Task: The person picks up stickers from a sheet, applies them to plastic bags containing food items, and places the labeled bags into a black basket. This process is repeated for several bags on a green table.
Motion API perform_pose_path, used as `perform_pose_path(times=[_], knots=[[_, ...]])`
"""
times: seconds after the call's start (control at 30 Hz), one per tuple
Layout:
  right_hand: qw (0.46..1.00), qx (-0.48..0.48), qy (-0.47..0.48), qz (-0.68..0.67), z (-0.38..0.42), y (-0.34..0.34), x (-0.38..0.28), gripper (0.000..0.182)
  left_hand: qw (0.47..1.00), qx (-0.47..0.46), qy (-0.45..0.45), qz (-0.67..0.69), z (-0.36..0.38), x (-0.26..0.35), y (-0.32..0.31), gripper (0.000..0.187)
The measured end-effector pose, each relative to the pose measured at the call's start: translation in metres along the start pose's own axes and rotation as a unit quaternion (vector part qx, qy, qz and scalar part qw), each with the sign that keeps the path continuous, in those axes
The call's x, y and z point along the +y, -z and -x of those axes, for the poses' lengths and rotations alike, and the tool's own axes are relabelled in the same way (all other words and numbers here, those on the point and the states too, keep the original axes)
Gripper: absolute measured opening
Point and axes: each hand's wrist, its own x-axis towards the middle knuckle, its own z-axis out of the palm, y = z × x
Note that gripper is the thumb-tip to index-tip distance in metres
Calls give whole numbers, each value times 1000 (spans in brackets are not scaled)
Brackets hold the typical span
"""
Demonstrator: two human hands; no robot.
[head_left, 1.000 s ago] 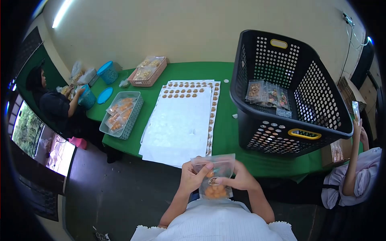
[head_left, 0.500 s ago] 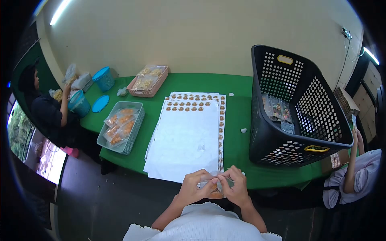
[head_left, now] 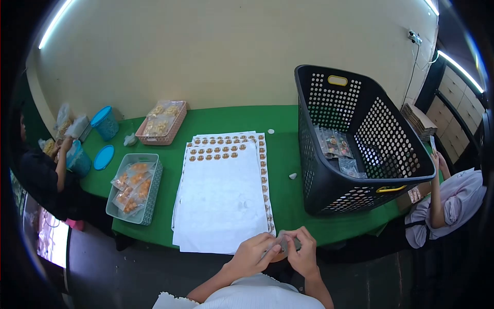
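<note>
Near the table's front edge, a small clear plastic pouch is pinched at its top between my two hands. My left hand closes thumb and fingers on its left side, and my right hand grips the right side. A tan patch shows low on the pouch, mostly hidden by my fingers, so its contents cannot be made out. Just beyond my hands lies a stack of sticker sheets, with rows of round brown stickers along the top and right edge of a mostly bare white backing.
A tall black basket holding several packets stands at right. At left are a pale green basket of orange snack packs, a pink basket, and blue tubs. One person works at left, another at right.
My view has turned a little to the right, so the table's contents sit further left. Both hands still hold the pouch, and its brown label is now more covered by my fingers.
</note>
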Motion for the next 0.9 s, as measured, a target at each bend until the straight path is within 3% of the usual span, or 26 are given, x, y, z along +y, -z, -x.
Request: perform_pose_path(times=[0.1, 0.17, 0.23, 0.33, 0.5, 0.57, 0.6, 0.7, 0.73, 0.77, 0.9], knots=[[999, -6, -21, -27, -3, 3, 8, 9, 1000, 4, -15, -25, -4, 0, 0, 10], [997, -23, -43, -58, 0, 3, 13, 7, 997, 23, 68, 42, -4, -10, 1, 12], [954, -79, -99, -273, 5, 0, 18, 12, 994, 40, 84, 52, -6, -10, 0, 12], [925, -137, -130, -329, 6, 6, 16, 17, 988, 64, 117, 73, -7, -9, -4, 13], [973, -90, -96, -187, 2, 23, 41, 18, 997, 14, 60, 52, -12, 9, -10, 14], [994, -73, 12, -85, -4, 36, 39, 14, 994, 52, 41, 85, -11, 4, -22, 13], [993, -80, 14, -84, -3, 41, 40, 14, 989, 84, 22, 116, -11, 4, -28, 12], [989, -75, -6, -125, 2, 53, 45, 8, 978, 150, 95, 111, -12, 12, -39, 8], [990, -38, -2, -132, 5, 58, 48, 6, 972, 183, 119, 92, -11, 13, -43, 9], [990, -1, 1, -140, 7, 62, 51, 7, 965, 230, 87, 91, -11, 9, -50, 14], [987, -7, 1, -158, 15, 77, 67, 10, 964, 235, 100, 66, -7, 20, -73, 17]])
